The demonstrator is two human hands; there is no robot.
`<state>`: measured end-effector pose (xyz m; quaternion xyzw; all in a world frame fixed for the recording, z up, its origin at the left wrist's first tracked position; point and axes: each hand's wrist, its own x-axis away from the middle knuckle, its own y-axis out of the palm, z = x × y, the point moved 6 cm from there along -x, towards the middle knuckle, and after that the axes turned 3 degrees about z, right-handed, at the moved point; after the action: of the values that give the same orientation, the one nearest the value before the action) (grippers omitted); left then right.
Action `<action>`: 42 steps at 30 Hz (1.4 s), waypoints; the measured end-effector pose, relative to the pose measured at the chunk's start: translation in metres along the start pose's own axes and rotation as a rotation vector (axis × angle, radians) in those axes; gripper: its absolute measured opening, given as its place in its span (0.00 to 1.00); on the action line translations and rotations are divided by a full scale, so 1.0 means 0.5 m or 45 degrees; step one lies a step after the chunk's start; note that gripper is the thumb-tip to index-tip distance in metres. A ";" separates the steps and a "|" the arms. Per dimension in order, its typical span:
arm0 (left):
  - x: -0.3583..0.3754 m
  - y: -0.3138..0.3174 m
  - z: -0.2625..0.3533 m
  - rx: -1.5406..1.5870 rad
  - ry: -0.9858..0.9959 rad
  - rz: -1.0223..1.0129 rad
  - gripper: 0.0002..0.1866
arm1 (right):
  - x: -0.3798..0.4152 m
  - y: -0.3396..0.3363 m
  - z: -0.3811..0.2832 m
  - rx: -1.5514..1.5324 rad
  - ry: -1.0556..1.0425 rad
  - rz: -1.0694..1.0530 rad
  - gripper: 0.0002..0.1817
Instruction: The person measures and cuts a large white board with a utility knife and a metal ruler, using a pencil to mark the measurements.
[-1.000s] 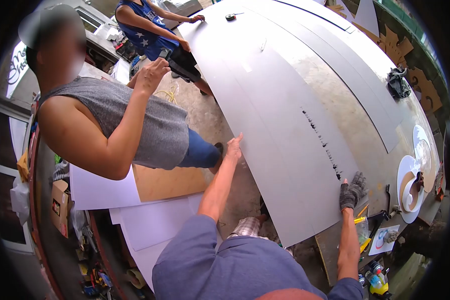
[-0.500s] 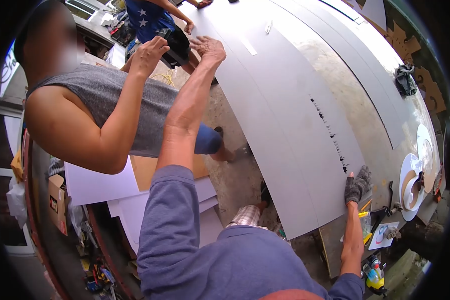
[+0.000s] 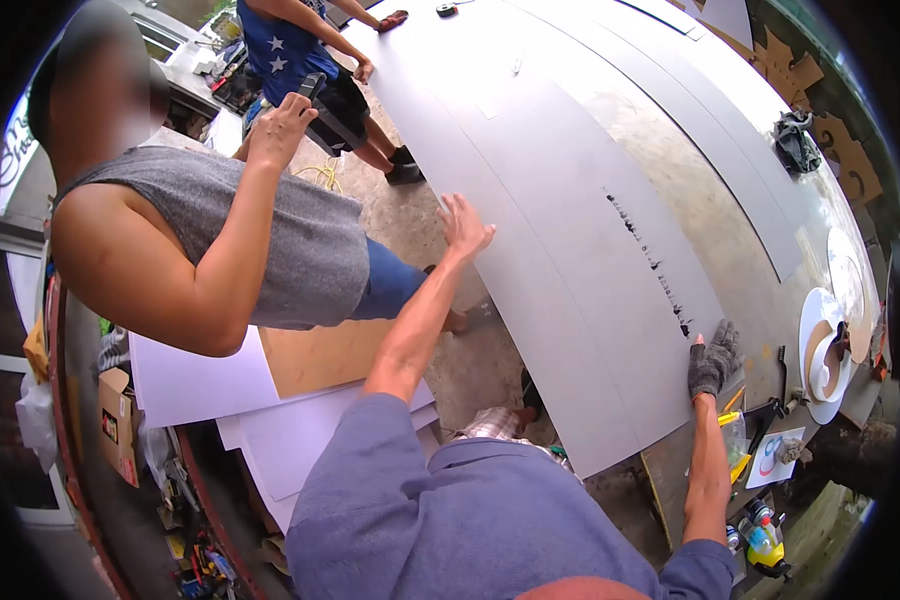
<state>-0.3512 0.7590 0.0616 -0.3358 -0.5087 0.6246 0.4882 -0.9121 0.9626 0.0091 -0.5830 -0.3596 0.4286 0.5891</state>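
A long grey sheet (image 3: 540, 270) lies across the worktable, a thin line along its length and a ragged row of dark marks (image 3: 651, 262) near its right side. My left hand (image 3: 464, 228) is bare, fingers spread, at the sheet's left edge about midway along. In a dark grey glove with the thumb tip bare, my right hand (image 3: 713, 362) rests with fingers outstretched at the near right edge, just below the last dark mark. Neither hand has anything in its grasp.
Close on my left a person (image 3: 300, 240) holds up a dark phone-like device (image 3: 312, 85). Another person (image 3: 288, 50) has hands at the sheet's far left edge. A tape measure (image 3: 448, 9) lies far off. White boards (image 3: 195, 375) are stacked at left; round cutouts (image 3: 820, 365) lie at right.
My left hand has come down and nearer, from raised beside the sheet's far part to its left edge. My right hand keeps its place. The view has shifted slightly.
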 end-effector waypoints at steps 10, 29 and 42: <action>0.156 0.214 -0.111 1.522 -0.458 -0.076 0.27 | -0.002 -0.005 -0.006 0.043 0.047 -0.071 0.40; 0.189 0.227 -0.139 1.835 -0.591 -0.167 0.20 | -0.006 -0.011 -0.008 0.011 -0.031 0.004 0.39; 0.198 0.223 -0.121 1.968 -0.480 -0.065 0.14 | -0.005 -0.019 -0.006 -0.025 -0.004 0.002 0.39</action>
<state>-0.3553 0.8711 -0.0537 0.2212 -0.0128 0.8355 0.5029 -0.9096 0.9596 0.0185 -0.5885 -0.3642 0.4265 0.5823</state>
